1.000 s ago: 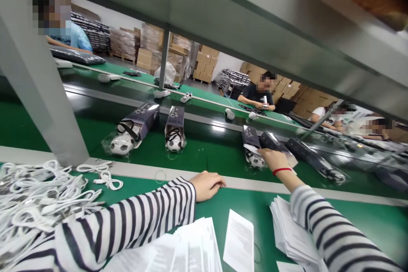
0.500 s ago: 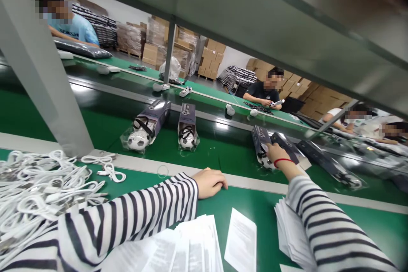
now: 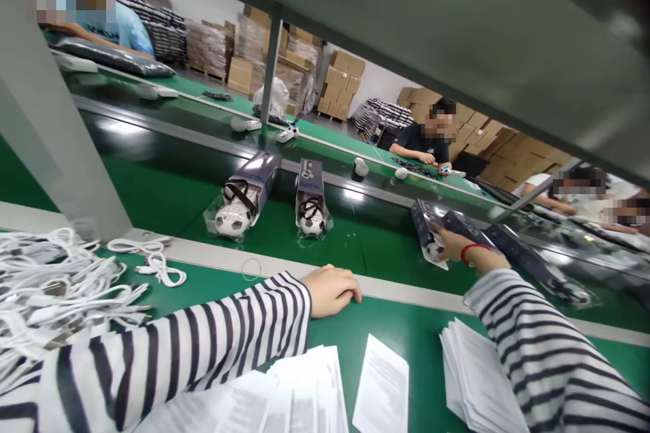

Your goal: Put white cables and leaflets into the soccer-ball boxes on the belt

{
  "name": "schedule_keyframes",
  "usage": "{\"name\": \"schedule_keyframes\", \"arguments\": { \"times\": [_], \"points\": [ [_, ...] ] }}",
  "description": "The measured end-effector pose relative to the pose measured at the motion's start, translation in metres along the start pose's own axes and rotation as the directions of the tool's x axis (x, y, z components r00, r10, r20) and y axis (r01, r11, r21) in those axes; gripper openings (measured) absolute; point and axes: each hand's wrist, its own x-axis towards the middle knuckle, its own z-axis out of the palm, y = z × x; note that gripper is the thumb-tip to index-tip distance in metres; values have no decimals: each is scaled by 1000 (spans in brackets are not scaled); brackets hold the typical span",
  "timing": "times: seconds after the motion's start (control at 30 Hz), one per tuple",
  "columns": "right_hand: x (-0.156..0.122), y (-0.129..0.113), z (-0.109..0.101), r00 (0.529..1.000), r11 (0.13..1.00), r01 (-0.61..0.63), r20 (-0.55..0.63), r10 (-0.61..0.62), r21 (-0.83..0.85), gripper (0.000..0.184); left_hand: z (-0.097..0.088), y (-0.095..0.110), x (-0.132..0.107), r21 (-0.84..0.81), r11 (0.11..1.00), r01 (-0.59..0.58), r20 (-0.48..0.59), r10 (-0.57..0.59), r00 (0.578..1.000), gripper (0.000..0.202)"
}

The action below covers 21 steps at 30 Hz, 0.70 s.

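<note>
The right hand (image 3: 453,245) has moved onto the bagged mini football (image 3: 433,250), fingers curled over it beside its dark box (image 3: 423,222) on the green belt (image 3: 386,260), past the worktop's far edge (image 3: 406,291); the left hand (image 3: 331,291) rests loosely curled on that edge, holding nothing.

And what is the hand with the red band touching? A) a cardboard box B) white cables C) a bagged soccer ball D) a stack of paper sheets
C. The right hand, with the red band on its wrist, is on the bagged soccer ball.
</note>
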Motion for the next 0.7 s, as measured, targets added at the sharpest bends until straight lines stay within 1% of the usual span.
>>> {"name": "schedule_keyframes", "arguments": {
  "times": [0.07, 0.13, 0.23, 0.3, 0.4, 0.5, 0.6, 0.67, 0.7],
  "points": [
    [8, -1, 3, 997, 999, -52, -51, 52, -1, 72, 1, 0, 0, 8, 1000, 1, -11, -1, 1000, 25],
    [12, -6, 9, 987, 994, -113, -111, 112, -1, 61, 2, -2, 0, 11, 1000, -9, -7, 9, 1000, 25],
    [12, -10, 19, 974, 986, -166, -154, 167, 18, 58, 4, -5, 1, 7, 1000, -21, 11, 21, 1000, 25],
    [10, -5, 21, 977, 987, -157, -141, 161, 40, 59, 5, -7, 1, 6, 1000, -13, 15, 13, 1000, 25],
    [5, 14, 13, 990, 991, -107, -88, 114, 80, 57, 4, -6, 2, -2, 1000, -6, 17, 6, 1000, 25],
    [-1, 32, 1, 995, 991, -74, -59, 81, 115, 43, 3, -4, 1, -11, 1000, -9, 13, 9, 1000, 25],
    [-4, 35, -7, 985, 985, -120, -108, 134, 128, 32, 4, -2, -1, -3, 1000, -4, -10, 4, 1000, 25],
    [-3, 30, -11, 967, 976, -162, -171, 186, 146, 25, 5, -2, -1, 1, 1000, 1, -14, -1, 1000, 24],
    [-3, 26, -14, 959, 972, -163, -206, 196, 167, 21, 6, -3, -1, 1, 1000, 1, -9, -1, 1000, 24]
  ]
}}
